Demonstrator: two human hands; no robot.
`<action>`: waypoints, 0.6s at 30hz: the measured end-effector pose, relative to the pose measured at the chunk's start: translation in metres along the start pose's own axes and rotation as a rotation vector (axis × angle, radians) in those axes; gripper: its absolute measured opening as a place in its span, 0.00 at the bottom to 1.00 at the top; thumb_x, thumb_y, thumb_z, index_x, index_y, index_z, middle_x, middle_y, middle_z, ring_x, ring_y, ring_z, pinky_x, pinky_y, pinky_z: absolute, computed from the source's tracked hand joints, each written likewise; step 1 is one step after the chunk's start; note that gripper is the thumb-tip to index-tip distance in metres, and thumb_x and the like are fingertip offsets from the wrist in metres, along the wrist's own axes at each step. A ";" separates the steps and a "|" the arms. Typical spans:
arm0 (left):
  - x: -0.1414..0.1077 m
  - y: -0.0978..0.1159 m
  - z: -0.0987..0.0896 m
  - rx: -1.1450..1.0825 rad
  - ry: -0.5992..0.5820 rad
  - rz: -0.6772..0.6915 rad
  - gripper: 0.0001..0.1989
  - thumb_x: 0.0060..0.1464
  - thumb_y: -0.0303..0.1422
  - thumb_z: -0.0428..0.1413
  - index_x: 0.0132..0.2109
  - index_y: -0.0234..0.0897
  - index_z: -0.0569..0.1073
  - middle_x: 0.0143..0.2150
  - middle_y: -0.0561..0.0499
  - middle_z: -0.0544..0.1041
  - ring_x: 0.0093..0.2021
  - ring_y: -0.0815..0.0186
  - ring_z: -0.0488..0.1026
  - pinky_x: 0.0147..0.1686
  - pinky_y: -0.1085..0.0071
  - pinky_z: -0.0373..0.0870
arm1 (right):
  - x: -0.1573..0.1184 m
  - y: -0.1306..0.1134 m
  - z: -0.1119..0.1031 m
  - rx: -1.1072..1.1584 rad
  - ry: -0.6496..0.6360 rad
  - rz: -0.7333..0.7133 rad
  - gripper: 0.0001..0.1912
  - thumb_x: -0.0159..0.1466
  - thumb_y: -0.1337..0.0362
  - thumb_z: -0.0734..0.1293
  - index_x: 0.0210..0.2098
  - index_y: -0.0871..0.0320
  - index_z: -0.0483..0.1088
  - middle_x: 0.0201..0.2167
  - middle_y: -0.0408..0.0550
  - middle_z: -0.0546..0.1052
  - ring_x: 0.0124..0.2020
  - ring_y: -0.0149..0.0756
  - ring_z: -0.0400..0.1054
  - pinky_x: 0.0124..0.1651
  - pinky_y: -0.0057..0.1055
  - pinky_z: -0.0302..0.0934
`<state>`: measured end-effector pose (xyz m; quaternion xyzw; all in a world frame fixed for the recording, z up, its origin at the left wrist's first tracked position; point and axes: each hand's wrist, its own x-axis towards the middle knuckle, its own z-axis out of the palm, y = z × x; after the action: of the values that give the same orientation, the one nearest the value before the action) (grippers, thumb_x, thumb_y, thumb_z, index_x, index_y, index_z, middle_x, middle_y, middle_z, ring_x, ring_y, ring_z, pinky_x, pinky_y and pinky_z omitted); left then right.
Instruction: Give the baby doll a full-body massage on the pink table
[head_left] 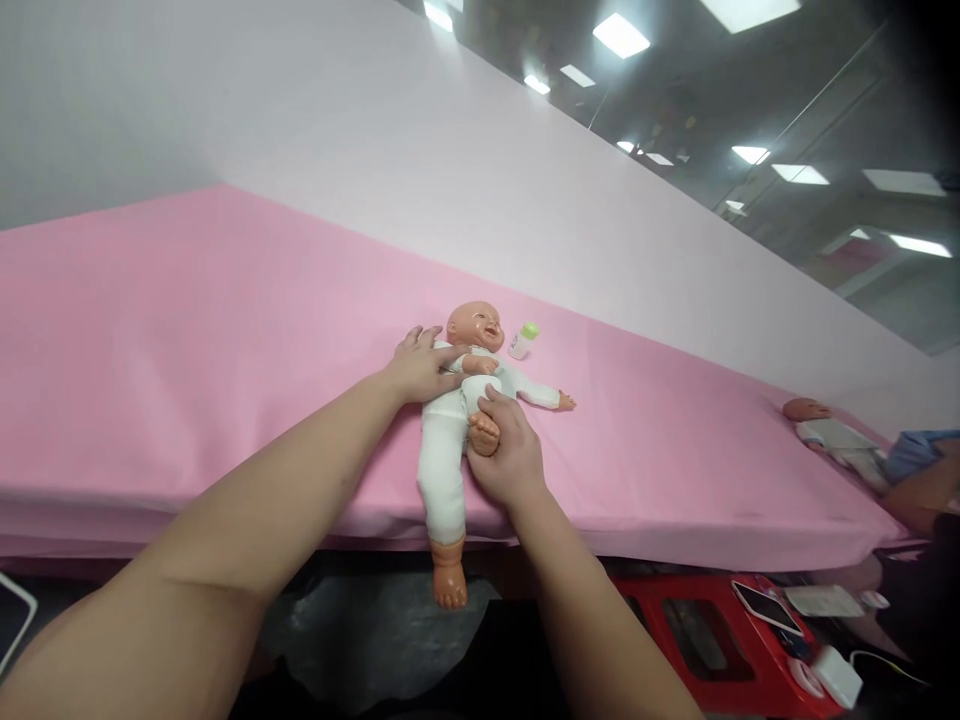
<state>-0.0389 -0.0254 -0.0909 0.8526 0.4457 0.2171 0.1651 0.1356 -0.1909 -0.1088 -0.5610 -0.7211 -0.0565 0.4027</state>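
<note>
A baby doll [442, 465] in a white cloth suit lies on its back on the pink-covered table [285, 330], its head toward the wall. Its far arm stretches out to the right. One leg hangs straight over the table's front edge, and the other is bent up toward the belly. My left hand [422, 368] is on the doll's near shoulder and arm, with that arm folded over the chest. Round the bent leg, beside the bare foot, my right hand [511, 450] is closed. A small bottle [523, 342] with a green cap lies by the doll's head.
Behind the table runs a pale wall [525, 180] with dark glass above. Farther right lies another doll [832, 435], near another person's arm [922, 490]. Below the edge stands a red plastic stool [675, 640] with a phone [766, 607] and small items.
</note>
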 end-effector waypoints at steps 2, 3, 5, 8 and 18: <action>-0.001 0.001 -0.001 -0.037 0.058 -0.007 0.36 0.58 0.60 0.52 0.70 0.58 0.68 0.74 0.44 0.58 0.76 0.38 0.46 0.71 0.41 0.50 | 0.000 -0.002 0.000 0.029 0.020 -0.004 0.21 0.63 0.65 0.68 0.55 0.55 0.72 0.63 0.56 0.73 0.64 0.48 0.70 0.65 0.50 0.69; -0.001 0.000 -0.002 -0.066 0.093 -0.015 0.35 0.58 0.60 0.53 0.69 0.56 0.69 0.72 0.44 0.62 0.75 0.40 0.51 0.70 0.44 0.54 | -0.001 -0.003 -0.002 0.049 0.040 -0.002 0.21 0.62 0.65 0.68 0.55 0.55 0.72 0.63 0.56 0.73 0.64 0.48 0.69 0.66 0.49 0.68; 0.000 -0.005 -0.005 -0.148 0.166 -0.050 0.33 0.59 0.59 0.53 0.65 0.51 0.73 0.64 0.42 0.71 0.68 0.45 0.63 0.67 0.49 0.61 | -0.007 -0.004 -0.011 0.100 0.084 0.026 0.21 0.62 0.65 0.70 0.55 0.56 0.72 0.62 0.57 0.74 0.64 0.48 0.69 0.67 0.49 0.68; 0.006 -0.018 -0.012 -0.338 0.270 -0.187 0.27 0.61 0.56 0.52 0.57 0.44 0.75 0.50 0.42 0.78 0.52 0.49 0.76 0.56 0.54 0.71 | -0.024 -0.008 -0.032 0.166 0.118 0.082 0.22 0.62 0.64 0.72 0.56 0.56 0.71 0.59 0.57 0.75 0.62 0.47 0.72 0.67 0.48 0.68; 0.006 -0.036 -0.029 -0.481 0.654 -0.647 0.46 0.51 0.38 0.62 0.73 0.39 0.52 0.66 0.34 0.66 0.58 0.42 0.74 0.57 0.45 0.73 | -0.123 -0.013 -0.067 0.086 0.023 0.114 0.23 0.63 0.65 0.73 0.57 0.54 0.71 0.57 0.57 0.74 0.57 0.49 0.74 0.59 0.48 0.75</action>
<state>-0.0756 0.0017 -0.0818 0.4967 0.6523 0.5064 0.2670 0.1647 -0.3251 -0.1386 -0.5826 -0.6851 -0.0087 0.4371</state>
